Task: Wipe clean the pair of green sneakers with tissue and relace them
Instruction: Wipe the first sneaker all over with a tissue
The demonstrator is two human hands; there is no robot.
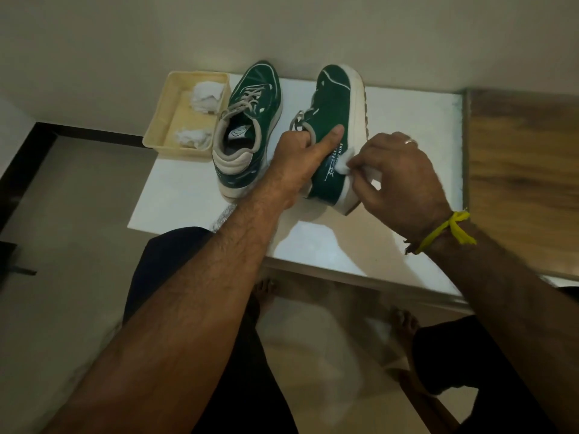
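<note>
On the white counter [194, 195], the right sneaker [333, 126] lies tipped on its side, toe pointing away, just beside the upright sneaker [250, 120]. The left hand [300, 155] grips its collar; the right hand [398, 173] pinches tissue [343, 162] against its side.

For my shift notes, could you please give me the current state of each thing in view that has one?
Right sneaker: tipped on its side, sole facing right, being wiped.
Left sneaker: upright on the table, laced, untouched.
Tissue: pinched, pressed against the tipped sneaker's side.
Left hand: grips the tipped sneaker at its opening.
Right hand: pinches the tissue.
Tray: holds crumpled tissues.
</note>
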